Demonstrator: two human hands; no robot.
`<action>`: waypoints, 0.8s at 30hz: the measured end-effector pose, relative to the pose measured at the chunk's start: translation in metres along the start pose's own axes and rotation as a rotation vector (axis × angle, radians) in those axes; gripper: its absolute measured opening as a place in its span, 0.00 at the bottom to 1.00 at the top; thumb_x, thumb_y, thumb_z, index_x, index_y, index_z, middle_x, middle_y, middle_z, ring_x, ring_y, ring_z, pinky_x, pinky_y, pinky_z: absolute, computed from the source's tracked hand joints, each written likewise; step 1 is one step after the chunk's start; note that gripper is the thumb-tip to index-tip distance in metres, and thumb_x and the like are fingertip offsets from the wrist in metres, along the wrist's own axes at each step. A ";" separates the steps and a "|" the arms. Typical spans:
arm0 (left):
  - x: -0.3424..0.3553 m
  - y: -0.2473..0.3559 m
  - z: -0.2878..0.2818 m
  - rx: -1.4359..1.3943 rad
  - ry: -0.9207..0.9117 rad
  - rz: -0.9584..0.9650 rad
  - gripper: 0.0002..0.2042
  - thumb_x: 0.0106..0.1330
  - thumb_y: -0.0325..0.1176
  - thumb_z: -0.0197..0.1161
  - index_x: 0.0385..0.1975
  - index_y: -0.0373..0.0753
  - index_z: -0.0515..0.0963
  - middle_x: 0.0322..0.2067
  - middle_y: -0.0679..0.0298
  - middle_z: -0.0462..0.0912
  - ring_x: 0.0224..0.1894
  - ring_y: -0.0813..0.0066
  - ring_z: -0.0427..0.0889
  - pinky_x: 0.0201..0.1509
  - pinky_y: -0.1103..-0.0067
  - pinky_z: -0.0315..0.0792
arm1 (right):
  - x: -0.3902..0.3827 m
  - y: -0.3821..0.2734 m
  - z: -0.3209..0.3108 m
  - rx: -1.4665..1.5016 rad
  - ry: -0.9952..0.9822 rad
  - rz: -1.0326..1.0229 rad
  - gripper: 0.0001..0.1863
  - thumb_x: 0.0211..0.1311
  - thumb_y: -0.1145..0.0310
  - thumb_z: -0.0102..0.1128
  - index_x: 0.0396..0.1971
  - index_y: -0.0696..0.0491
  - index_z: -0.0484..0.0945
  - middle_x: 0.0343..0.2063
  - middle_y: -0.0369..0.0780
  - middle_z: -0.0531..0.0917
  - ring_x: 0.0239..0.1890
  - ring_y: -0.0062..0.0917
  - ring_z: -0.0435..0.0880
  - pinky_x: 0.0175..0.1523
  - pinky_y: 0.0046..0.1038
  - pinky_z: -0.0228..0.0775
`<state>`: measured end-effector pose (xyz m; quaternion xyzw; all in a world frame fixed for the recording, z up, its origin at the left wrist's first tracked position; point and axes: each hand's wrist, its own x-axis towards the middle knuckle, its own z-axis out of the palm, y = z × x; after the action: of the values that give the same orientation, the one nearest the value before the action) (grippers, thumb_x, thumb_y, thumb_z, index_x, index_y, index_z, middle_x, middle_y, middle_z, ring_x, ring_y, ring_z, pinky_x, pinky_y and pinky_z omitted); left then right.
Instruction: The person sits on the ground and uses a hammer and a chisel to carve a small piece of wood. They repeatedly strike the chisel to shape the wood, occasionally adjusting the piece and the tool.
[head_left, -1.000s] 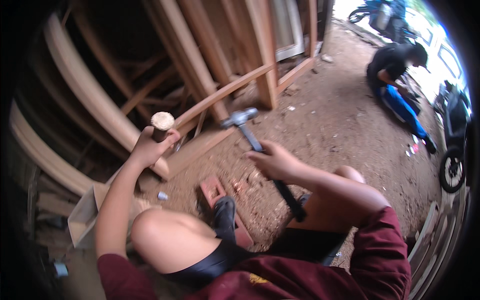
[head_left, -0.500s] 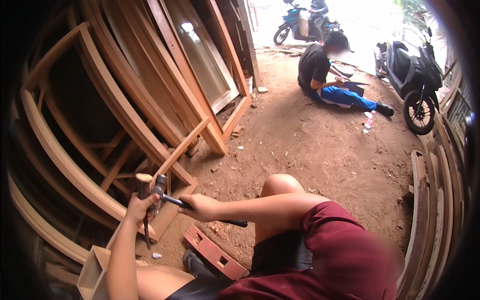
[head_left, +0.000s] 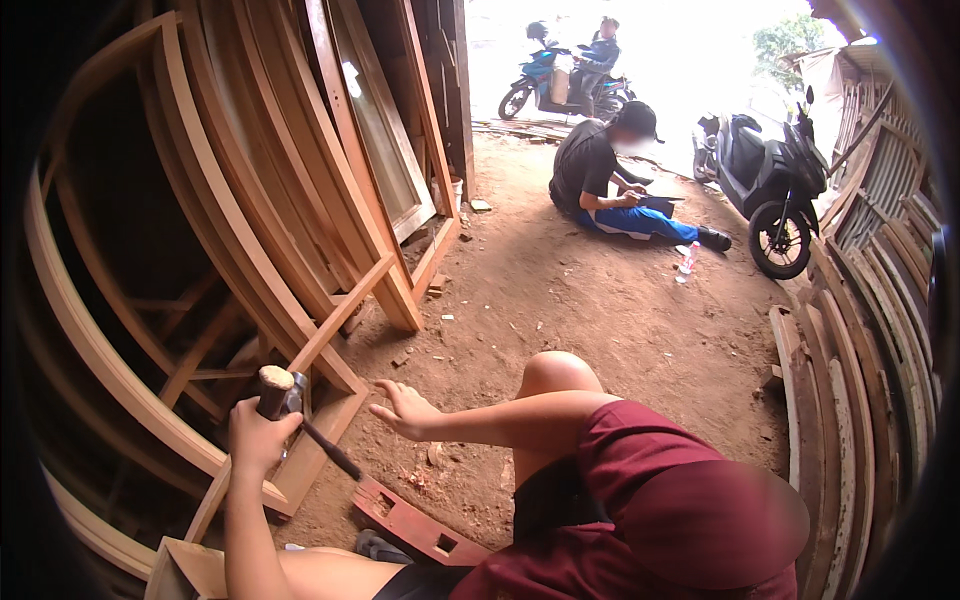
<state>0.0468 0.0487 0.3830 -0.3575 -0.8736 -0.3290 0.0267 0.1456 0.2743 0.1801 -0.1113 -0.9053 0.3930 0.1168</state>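
My left hand [head_left: 260, 432] grips a dark, upright tool [head_left: 270, 398] with a pale, battered top, together with a hammer [head_left: 294, 398] whose dark handle slants down to the right. My right hand [head_left: 405, 408] is raised just right of the hammer, its fingers apart and holding nothing. Below them a red timber piece [head_left: 410, 520] with rectangular holes lies on the dirt beside my shoe. A pale wooden box-like piece [head_left: 190, 570] stands by my left forearm.
Wooden frames [head_left: 185, 250] lean along the left. Planks [head_left: 850, 400] line the right. A co-worker [head_left: 585, 175] sits on the dirt floor [head_left: 530, 290] near a bottle [head_left: 688, 258] and a black scooter [head_left: 750, 170]. Behind, a person [head_left: 600, 55] is on a blue scooter [head_left: 545, 80].
My right hand has let go of the hammer and opened; the hammer is now in my left hand alongside the other tool. My view has tilted up toward the doorway.
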 end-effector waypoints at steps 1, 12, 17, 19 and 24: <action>0.002 0.000 -0.003 0.086 0.014 -0.043 0.12 0.47 0.35 0.73 0.24 0.32 0.82 0.22 0.51 0.84 0.28 0.55 0.86 0.35 0.67 0.76 | 0.000 0.020 0.014 -0.075 -0.113 0.110 0.39 0.69 0.42 0.52 0.68 0.55 0.56 0.58 0.53 0.73 0.62 0.46 0.72 0.63 0.47 0.66; 0.033 -0.036 -0.008 0.059 0.108 -0.092 0.14 0.47 0.37 0.73 0.25 0.31 0.83 0.23 0.48 0.84 0.29 0.52 0.86 0.37 0.64 0.76 | -0.132 0.053 0.250 -0.313 -0.653 0.278 0.48 0.53 0.37 0.66 0.70 0.43 0.59 0.64 0.51 0.65 0.67 0.46 0.65 0.61 0.46 0.69; 0.027 -0.048 -0.002 -0.124 0.079 -0.133 0.14 0.48 0.36 0.75 0.24 0.31 0.81 0.19 0.57 0.81 0.23 0.67 0.81 0.32 0.69 0.72 | -0.154 0.041 0.266 -0.460 -0.483 0.257 0.47 0.47 0.47 0.71 0.68 0.42 0.60 0.58 0.47 0.66 0.59 0.40 0.71 0.54 0.41 0.71; 0.025 -0.048 0.000 -0.167 0.086 -0.152 0.14 0.48 0.35 0.75 0.24 0.31 0.80 0.19 0.61 0.80 0.23 0.72 0.78 0.31 0.71 0.71 | -0.154 0.043 0.271 -0.485 -0.425 0.310 0.51 0.45 0.48 0.73 0.70 0.42 0.57 0.59 0.47 0.66 0.59 0.40 0.71 0.53 0.40 0.70; 0.019 -0.041 -0.004 -0.143 0.119 -0.125 0.12 0.50 0.32 0.74 0.24 0.30 0.80 0.20 0.59 0.82 0.23 0.71 0.79 0.32 0.71 0.71 | -0.153 0.036 0.288 -0.564 -0.292 0.386 0.26 0.64 0.56 0.53 0.63 0.36 0.64 0.54 0.41 0.69 0.59 0.34 0.72 0.50 0.39 0.68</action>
<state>0.0060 0.0362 0.3690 -0.2830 -0.8654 -0.4121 0.0327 0.2087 0.0557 -0.0572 -0.2505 -0.9474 0.1546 -0.1253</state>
